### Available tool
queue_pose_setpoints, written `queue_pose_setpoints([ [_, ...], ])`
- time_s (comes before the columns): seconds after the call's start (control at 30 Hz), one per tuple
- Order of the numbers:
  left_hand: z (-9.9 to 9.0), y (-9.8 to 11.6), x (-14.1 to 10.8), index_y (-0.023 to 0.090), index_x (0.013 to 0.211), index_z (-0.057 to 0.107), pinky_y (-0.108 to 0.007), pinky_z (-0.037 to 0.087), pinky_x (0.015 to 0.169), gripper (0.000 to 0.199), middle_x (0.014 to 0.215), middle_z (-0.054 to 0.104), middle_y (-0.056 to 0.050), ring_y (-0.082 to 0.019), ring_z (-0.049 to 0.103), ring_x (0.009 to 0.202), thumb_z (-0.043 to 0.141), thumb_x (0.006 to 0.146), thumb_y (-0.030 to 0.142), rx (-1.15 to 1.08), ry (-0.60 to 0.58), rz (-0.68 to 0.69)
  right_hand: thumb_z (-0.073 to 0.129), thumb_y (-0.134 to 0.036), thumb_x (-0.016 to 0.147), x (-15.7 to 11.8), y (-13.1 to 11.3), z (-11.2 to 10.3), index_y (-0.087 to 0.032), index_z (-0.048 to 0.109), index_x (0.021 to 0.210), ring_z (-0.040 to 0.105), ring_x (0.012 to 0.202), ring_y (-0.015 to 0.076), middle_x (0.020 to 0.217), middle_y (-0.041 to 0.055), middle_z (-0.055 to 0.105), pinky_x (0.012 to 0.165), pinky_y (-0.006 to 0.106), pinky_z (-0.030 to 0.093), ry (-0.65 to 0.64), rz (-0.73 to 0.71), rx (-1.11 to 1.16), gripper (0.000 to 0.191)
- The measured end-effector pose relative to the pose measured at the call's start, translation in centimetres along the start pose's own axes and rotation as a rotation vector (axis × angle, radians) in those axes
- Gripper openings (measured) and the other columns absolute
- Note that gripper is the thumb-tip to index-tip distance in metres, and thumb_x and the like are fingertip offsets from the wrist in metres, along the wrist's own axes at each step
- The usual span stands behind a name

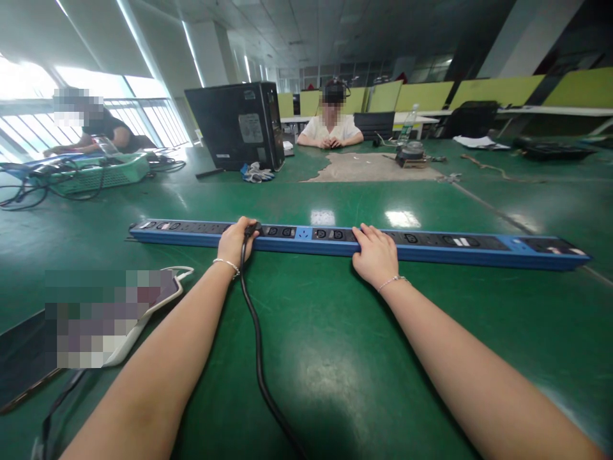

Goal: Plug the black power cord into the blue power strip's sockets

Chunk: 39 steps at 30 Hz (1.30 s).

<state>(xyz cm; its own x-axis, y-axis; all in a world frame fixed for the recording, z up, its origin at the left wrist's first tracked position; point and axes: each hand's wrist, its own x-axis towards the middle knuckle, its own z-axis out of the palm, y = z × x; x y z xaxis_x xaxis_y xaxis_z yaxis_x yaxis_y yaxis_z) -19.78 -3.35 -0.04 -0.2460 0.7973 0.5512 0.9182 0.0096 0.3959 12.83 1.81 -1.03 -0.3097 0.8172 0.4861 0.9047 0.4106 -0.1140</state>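
A long blue power strip [330, 249] with black sockets lies crosswise on the green table in front of me. My left hand [234, 243] is closed around a black power plug [252, 229] at the strip's top, left of the light-blue socket. Whether the plug sits fully in a socket, I cannot tell. From it a black cord [258, 348] runs down toward me. My right hand [376, 252] grips the strip right of its middle, fingers laid over the top face and hiding some sockets.
At left lies a tablet-like device with a white rim [143, 326]. Farther back stand a green basket [110, 172] with cables and a black computer case [234, 128] beside a glove [257, 172]. Two people sit across the table [306, 198]. A bottle [408, 124] stands at the back right.
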Motion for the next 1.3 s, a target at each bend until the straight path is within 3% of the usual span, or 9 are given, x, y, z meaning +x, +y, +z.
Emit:
queue_pose_setpoints([
  [0.1,-0.1,0.2,0.3,0.022,0.102,0.057,-0.033,0.046,0.076,0.030,0.087,0.066,-0.005,-0.022,0.062,0.082,0.054,0.075,0.033,-0.109,0.122,-0.098,0.045,-0.016,0.072,0.0,0.0,0.0,-0.016,0.050,0.127,0.039,0.125,0.0242,0.135,0.0093,0.047,0.102,0.041,0.027,0.009,-0.001,0.016,0.055],
  [0.2,-0.3,1.6,0.6,0.024,0.107,0.052,-0.032,0.046,0.077,0.031,0.091,0.066,-0.004,-0.020,0.062,0.083,0.053,0.077,0.034,-0.244,0.262,-0.151,0.046,-0.016,0.072,0.0,-0.1,0.1,-0.017,0.051,0.127,0.039,0.125,0.0248,0.135,0.0100,0.048,0.102,0.043,0.027,0.020,0.005,0.033,0.055],
  [0.4,1.4,7.6,0.4,0.026,0.103,0.055,-0.034,0.047,0.076,0.029,0.092,0.067,-0.005,-0.022,0.064,0.086,0.059,0.076,0.035,-0.250,-0.073,-0.007,0.045,-0.016,0.073,-0.1,-0.1,-0.1,-0.018,0.051,0.126,0.039,0.125,0.0245,0.135,0.0091,0.048,0.101,0.042,0.028,0.016,0.008,0.029,0.054],
  [0.5,2.6,9.3,0.5,0.024,0.104,0.055,-0.035,0.047,0.076,0.029,0.093,0.067,-0.007,-0.023,0.064,0.087,0.057,0.077,0.033,-0.200,-0.138,0.029,0.044,-0.016,0.074,-0.1,-0.2,-0.2,-0.017,0.051,0.127,0.038,0.125,0.0235,0.136,0.0084,0.047,0.102,0.041,0.027,0.007,0.010,0.023,0.054],
  [0.63,3.5,9.7,0.7,0.024,0.104,0.055,-0.034,0.046,0.075,0.027,0.092,0.067,-0.006,-0.023,0.063,0.086,0.056,0.078,0.033,-0.145,-0.164,0.069,0.045,-0.015,0.074,-0.1,-0.3,-0.2,-0.018,0.050,0.128,0.037,0.125,0.0236,0.136,0.0087,0.047,0.103,0.042,0.026,-0.001,0.016,0.038,0.054],
  [0.9,3.2,10.2,0.0,0.023,0.098,0.058,-0.036,0.043,0.076,0.024,0.084,0.067,-0.007,-0.027,0.062,0.085,0.052,0.080,0.038,0.118,-0.117,0.223,0.046,-0.016,0.073,-0.2,-0.3,-0.2,-0.018,0.051,0.127,0.038,0.126,0.0239,0.136,0.0080,0.047,0.102,0.042,0.027,0.013,0.019,0.055,0.054],
  [1.2,4.5,9.6,-0.5,0.022,0.099,0.056,-0.034,0.045,0.076,0.022,0.087,0.066,-0.007,-0.025,0.062,0.084,0.050,0.081,0.033,-0.042,-0.083,0.202,0.041,-0.011,0.074,0.2,0.2,-0.4,-0.015,0.049,0.127,0.041,0.124,0.0213,0.132,0.0078,0.051,0.104,0.040,0.025,0.020,0.048,0.101,0.054],
  [1.3,4.2,9.5,-0.3,0.022,0.098,0.056,-0.034,0.045,0.078,0.021,0.088,0.066,-0.006,-0.023,0.062,0.084,0.053,0.079,0.031,-0.152,-0.022,0.126,0.039,-0.007,0.072,0.4,1.2,-0.6,-0.017,0.055,0.122,0.046,0.120,0.0207,0.126,0.0055,0.057,0.104,0.042,0.025,0.049,0.066,0.152,0.053],
])
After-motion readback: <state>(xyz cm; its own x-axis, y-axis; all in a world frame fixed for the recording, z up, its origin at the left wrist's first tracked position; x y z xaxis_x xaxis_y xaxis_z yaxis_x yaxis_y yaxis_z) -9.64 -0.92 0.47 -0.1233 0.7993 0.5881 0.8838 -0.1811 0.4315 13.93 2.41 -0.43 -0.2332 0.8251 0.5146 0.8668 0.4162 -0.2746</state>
